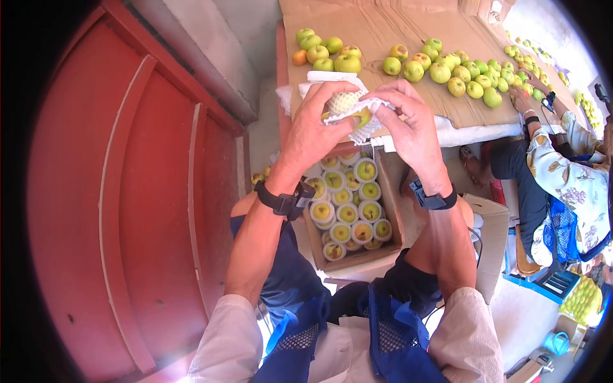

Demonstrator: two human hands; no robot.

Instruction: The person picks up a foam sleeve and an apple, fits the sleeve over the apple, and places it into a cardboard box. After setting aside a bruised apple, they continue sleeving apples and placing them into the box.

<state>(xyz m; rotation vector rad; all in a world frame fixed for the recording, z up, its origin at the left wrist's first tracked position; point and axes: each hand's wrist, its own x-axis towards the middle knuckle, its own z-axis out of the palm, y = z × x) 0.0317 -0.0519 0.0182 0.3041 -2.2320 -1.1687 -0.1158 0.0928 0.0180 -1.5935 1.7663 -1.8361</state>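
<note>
My left hand (319, 124) is curled round an apple (361, 117) partly covered by a white foam net (346, 102). Thumb and fingers of my right hand (405, 121) pinch the net's edge on the apple's other side. Both hands are raised at the table's near edge, above an open cardboard box (394, 220). Inside that box sit several apples (347, 213) in white foam nets. Just beyond my hands, a stack of white foam nets (332, 76) lies on the table.
Loose green apples (440, 72) spread over the cardboard-covered table (377, 32). At the right sits a co-worker (568, 172), with hands among the apples. A red door (153, 191) stands at the left. An open carton (491, 236) is beside my right arm.
</note>
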